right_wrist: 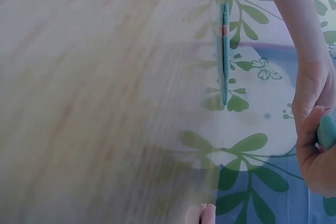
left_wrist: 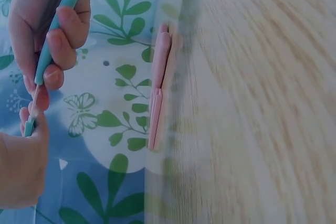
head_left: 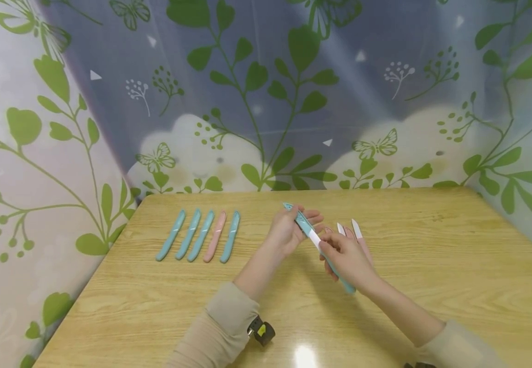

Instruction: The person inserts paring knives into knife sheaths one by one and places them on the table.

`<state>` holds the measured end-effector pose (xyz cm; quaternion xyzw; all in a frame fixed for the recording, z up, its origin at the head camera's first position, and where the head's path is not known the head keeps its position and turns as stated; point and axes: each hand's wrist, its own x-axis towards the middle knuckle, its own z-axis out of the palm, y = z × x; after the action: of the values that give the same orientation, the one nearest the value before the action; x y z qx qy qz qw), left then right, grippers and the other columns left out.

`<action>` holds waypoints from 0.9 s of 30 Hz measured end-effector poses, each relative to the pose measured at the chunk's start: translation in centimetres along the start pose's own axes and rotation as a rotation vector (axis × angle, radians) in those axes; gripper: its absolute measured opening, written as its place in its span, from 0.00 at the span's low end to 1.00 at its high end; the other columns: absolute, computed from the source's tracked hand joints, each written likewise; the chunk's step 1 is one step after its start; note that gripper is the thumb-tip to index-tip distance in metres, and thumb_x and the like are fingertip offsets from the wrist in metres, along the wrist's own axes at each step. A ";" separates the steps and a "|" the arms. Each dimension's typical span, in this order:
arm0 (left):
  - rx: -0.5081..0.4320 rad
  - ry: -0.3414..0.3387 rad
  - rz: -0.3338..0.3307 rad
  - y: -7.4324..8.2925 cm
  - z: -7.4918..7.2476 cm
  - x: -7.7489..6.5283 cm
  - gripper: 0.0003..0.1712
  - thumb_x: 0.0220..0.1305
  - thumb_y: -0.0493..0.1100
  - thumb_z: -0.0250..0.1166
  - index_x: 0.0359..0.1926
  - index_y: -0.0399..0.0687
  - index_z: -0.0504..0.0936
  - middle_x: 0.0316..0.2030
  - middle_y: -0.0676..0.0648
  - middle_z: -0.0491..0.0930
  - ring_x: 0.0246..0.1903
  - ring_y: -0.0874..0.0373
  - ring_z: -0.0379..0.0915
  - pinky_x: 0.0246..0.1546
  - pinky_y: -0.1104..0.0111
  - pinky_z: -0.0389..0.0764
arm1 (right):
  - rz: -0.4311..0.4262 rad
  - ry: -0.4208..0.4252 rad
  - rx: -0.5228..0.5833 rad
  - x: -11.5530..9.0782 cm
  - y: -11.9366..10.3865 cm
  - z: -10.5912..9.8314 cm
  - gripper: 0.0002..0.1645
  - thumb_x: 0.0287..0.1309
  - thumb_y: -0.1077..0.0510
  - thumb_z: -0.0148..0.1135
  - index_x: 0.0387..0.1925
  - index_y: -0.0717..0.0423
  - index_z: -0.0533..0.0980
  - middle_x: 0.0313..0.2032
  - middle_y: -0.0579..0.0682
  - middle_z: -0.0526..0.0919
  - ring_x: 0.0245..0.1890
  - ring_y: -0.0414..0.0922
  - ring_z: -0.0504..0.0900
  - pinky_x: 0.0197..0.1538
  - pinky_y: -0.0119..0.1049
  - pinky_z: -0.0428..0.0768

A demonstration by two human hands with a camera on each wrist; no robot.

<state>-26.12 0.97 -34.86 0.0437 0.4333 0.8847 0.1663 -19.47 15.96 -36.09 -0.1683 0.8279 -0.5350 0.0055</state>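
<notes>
A knife (head_left: pixel 314 238) with a white blade and teal handle is held in the air between both hands. My right hand (head_left: pixel 350 259) grips the teal handle (head_left: pixel 347 285), which slants toward the front edge. My left hand (head_left: pixel 286 232) pinches the teal sheath (head_left: pixel 301 219) under its thumb, the other fingers stretched out behind. A stretch of white blade shows between sheath and handle. In the left wrist view, the curled right fingers wrap the teal handle (left_wrist: pixel 53 43). Behind the right hand lie pink knives, one with its white blade (head_left: pixel 356 228) bare.
On the left of the wooden table (head_left: pixel 123 306), several teal sheathed knives (head_left: pixel 171 235) and one pink knife (head_left: pixel 215 236) lie in a row. A leaf-patterned curtain (head_left: pixel 257 102) hangs behind the far edge. A dark wrist device (head_left: pixel 261 330) sits at the left sleeve.
</notes>
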 end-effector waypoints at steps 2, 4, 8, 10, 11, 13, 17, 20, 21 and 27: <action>-0.004 -0.017 -0.001 -0.1 0.1 -0.1 0.11 0.76 0.43 0.35 0.49 0.38 0.56 0.57 0.26 0.63 0.58 0.35 0.64 0.56 0.52 0.71 | 0.001 0.003 0.004 0.1 0.0 -0.1 0.12 0.67 0.62 0.49 0.43 0.69 0.71 0.20 0.51 0.74 0.12 0.39 0.71 0.15 0.29 0.72; -0.001 -0.026 0.000 -0.1 0.2 -0.2 0.13 0.76 0.43 0.35 0.51 0.37 0.55 0.57 0.26 0.63 0.59 0.35 0.63 0.56 0.52 0.70 | 0.007 0.007 0.007 0.1 0.0 -0.1 0.12 0.67 0.62 0.49 0.44 0.69 0.71 0.21 0.51 0.74 0.12 0.39 0.71 0.15 0.29 0.72; 0.004 -0.031 0.002 -0.2 0.4 -0.3 0.14 0.76 0.43 0.35 0.53 0.36 0.54 0.57 0.26 0.63 0.59 0.35 0.63 0.56 0.52 0.70 | 0.028 0.012 0.020 0.1 -0.1 -0.1 0.13 0.67 0.61 0.49 0.45 0.70 0.71 0.22 0.50 0.74 0.13 0.40 0.71 0.15 0.30 0.72; 0.005 -0.032 0.002 -0.2 0.4 -0.3 0.14 0.76 0.43 0.35 0.52 0.37 0.55 0.58 0.26 0.63 0.59 0.34 0.63 0.56 0.52 0.70 | 0.034 0.015 0.027 0.1 -0.1 -0.1 0.13 0.68 0.61 0.48 0.45 0.69 0.71 0.23 0.51 0.74 0.13 0.40 0.71 0.15 0.31 0.72; 0.006 -0.032 0.001 -0.3 0.4 -0.3 0.13 0.76 0.43 0.35 0.51 0.37 0.56 0.58 0.26 0.63 0.59 0.34 0.63 0.56 0.52 0.70 | 0.037 0.015 0.028 0.1 -0.1 -0.1 0.13 0.68 0.61 0.48 0.45 0.69 0.71 0.23 0.51 0.74 0.13 0.41 0.71 0.15 0.31 0.73; 0.006 -0.029 -0.002 -0.3 0.4 -0.2 0.12 0.76 0.43 0.35 0.49 0.38 0.56 0.57 0.26 0.63 0.59 0.34 0.63 0.56 0.51 0.70 | 0.041 0.015 0.029 0.1 -0.1 -0.2 0.13 0.68 0.61 0.48 0.44 0.69 0.71 0.23 0.51 0.74 0.13 0.41 0.71 0.15 0.31 0.73; -0.011 -0.021 -0.009 -0.5 0.4 -0.1 0.11 0.76 0.43 0.35 0.46 0.39 0.57 0.57 0.26 0.64 0.59 0.34 0.63 0.55 0.51 0.71 | 0.056 0.021 0.032 0.2 -0.2 -0.1 0.13 0.67 0.61 0.49 0.45 0.69 0.71 0.24 0.54 0.74 0.14 0.41 0.71 0.16 0.31 0.73; -0.022 -0.018 -0.010 -0.5 0.4 -0.2 0.11 0.76 0.43 0.35 0.48 0.38 0.57 0.56 0.26 0.64 0.59 0.34 0.63 0.55 0.51 0.71 | 0.068 0.027 0.037 0.2 -0.1 -0.1 0.13 0.67 0.61 0.49 0.45 0.70 0.71 0.25 0.56 0.75 0.14 0.41 0.71 0.16 0.31 0.72; -0.025 -0.018 -0.010 -0.5 0.4 -0.2 0.11 0.76 0.43 0.35 0.48 0.38 0.56 0.56 0.26 0.64 0.59 0.34 0.63 0.55 0.51 0.70 | 0.071 0.029 0.037 0.2 -0.1 0.0 0.14 0.67 0.61 0.49 0.46 0.70 0.71 0.25 0.56 0.75 0.14 0.41 0.71 0.16 0.31 0.72; -0.028 -0.029 -0.002 -0.7 0.4 -0.1 0.11 0.76 0.43 0.33 0.45 0.39 0.56 0.57 0.24 0.62 0.59 0.33 0.62 0.56 0.50 0.69 | 0.079 0.028 0.046 0.3 -0.1 0.0 0.14 0.67 0.62 0.48 0.46 0.71 0.70 0.25 0.56 0.75 0.14 0.41 0.71 0.16 0.30 0.72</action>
<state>-25.75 1.64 -35.19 0.0540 0.4186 0.8897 0.1739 -19.73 15.81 -35.99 -0.1279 0.8214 -0.5556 0.0186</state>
